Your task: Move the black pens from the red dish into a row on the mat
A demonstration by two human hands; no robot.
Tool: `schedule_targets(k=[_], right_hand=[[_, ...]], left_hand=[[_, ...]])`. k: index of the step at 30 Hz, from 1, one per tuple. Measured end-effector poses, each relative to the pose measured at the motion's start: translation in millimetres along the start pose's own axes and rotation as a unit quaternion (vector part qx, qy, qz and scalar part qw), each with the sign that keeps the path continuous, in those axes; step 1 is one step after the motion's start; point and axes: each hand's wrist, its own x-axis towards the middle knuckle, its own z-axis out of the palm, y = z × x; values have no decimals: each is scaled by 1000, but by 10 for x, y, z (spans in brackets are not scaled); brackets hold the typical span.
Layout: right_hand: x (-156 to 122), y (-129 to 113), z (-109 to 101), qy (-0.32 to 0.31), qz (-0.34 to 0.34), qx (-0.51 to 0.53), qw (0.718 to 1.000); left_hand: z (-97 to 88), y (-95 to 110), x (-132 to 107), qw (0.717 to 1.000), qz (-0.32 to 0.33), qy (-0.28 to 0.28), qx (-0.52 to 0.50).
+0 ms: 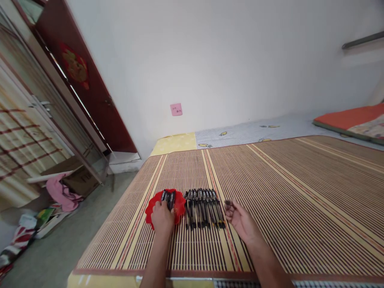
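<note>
My left hand (163, 218) is over a red scalloped plate (149, 210), its fingers curled round black pen caps (172, 199). The fingers hide the lower ends of the caps. Just right of the plate, several black pens (205, 210) lie side by side in a row, dark capped ends pointing away from me. To the right of the row is my right hand (238, 218), palm partly turned up, fingers curled. Between its thumb and fingertips it pinches a small black piece (228, 203), too blurred to name surely.
A striped bamboo mat (285, 208) covers the bed. A folded orange quilt (351, 118) lies at the far right. A pink note (176, 109) sticks to the white wall. On the left are a dark red door (78, 72), a cardboard box (81, 182) and a pink cloth (61, 194).
</note>
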Motion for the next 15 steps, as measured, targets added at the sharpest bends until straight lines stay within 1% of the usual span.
schedule_targets(k=[3, 6, 8, 10, 12, 13, 15], right_hand=[[-5, 62, 74, -8, 4, -15, 1000], [-43, 85, 130, -13, 2, -21, 1000], [-85, 71, 143, -14, -4, -22, 1000], [-145, 42, 140, -7, -18, -25, 999], [-236, 16, 140, 7, -38, -37, 999], [-299, 11, 147, 12, -44, -50, 998], [-462, 25, 188, 12, -39, -84, 996]], left_hand=[[-2, 16, 37, 1000, 6, -9, -14], [-22, 6, 73, 999, -1, -13, -50], [-80, -25, 89, 996, -13, -7, -93], [-185, -75, 71, 988, -33, 1, -151], [-316, -130, -28, 973, -43, 2, -227], [-374, -153, -120, 963, -40, -4, -268], [-446, -176, -401, 938, -14, -28, -344]])
